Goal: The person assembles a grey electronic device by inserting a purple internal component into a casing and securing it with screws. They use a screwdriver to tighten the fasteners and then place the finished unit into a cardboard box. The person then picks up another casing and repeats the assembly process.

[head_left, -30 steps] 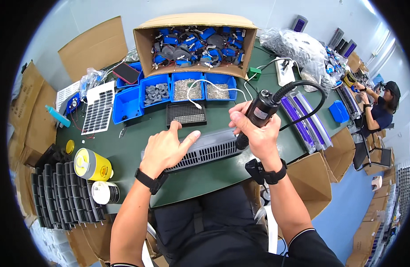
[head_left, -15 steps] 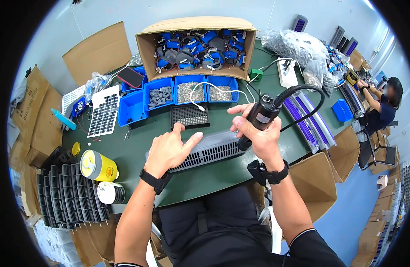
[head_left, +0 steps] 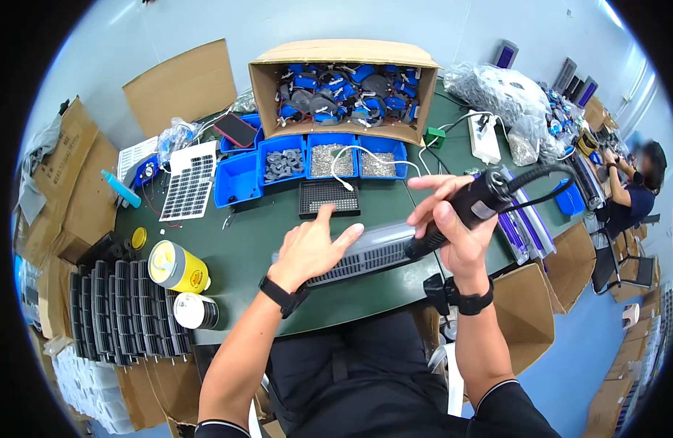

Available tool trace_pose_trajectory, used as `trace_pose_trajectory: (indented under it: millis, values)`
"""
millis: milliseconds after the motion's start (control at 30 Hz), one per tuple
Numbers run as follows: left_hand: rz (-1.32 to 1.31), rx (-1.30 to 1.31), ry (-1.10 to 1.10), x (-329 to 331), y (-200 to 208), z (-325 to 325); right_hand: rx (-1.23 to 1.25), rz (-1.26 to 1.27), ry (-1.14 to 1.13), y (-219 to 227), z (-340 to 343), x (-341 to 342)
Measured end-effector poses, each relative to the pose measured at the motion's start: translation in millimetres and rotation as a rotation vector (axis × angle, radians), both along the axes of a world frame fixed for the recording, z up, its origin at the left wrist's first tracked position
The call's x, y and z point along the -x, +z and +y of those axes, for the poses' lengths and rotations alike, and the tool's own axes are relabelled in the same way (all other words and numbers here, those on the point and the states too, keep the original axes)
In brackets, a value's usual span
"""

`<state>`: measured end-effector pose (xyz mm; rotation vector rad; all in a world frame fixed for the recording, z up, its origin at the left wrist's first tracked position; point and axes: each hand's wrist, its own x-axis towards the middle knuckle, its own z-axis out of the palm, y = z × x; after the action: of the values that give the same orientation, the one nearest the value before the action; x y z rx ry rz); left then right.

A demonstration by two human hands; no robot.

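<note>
A long grey plastic housing with a slotted grille (head_left: pixel 365 264) lies on the green table in front of me. My left hand (head_left: pixel 314 248) rests on its left end, thumb and index finger stretched out. In my right hand (head_left: pixel 460 233) is a black electric screwdriver (head_left: pixel 480 201), tilted with its lower end by the right part of the housing. A thick black cord loops from its top to the right. The screwdriver's tip and any screw under it cannot be made out. Beyond my left fingertips lies a small black screw tray (head_left: pixel 329 198) with rows of holes.
Blue bins (head_left: pixel 284 162) with grey parts and screws stand below a carton (head_left: pixel 343 131) of blue motors. At left are a yellow container (head_left: pixel 179 266), a white-lidded tub (head_left: pixel 196 312) and stacked black grilles (head_left: pixel 124 310). Purple-striped units (head_left: pixel 522 226) lie at right. A co-worker (head_left: pixel 636 186) sits farther right.
My right hand has tipped the screwdriver from steeper to flatter, its top moving right. My left hand stays on the housing. The whole view has shifted slightly.
</note>
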<state>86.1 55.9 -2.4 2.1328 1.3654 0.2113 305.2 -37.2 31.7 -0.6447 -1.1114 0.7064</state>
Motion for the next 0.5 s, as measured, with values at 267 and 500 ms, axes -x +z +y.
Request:
trace_pose_trajectory:
  millis: [267,500]
  values:
    - [-0.182,-0.186,0.073,40.2,-19.6,9.9,-0.072,0.107,0.037,-19.4,6.4,38.2]
    - [-0.312,-0.023,0.235,50.0,-44.9,0.3,-0.017,-0.017,-0.068,-31.7,7.2,55.8]
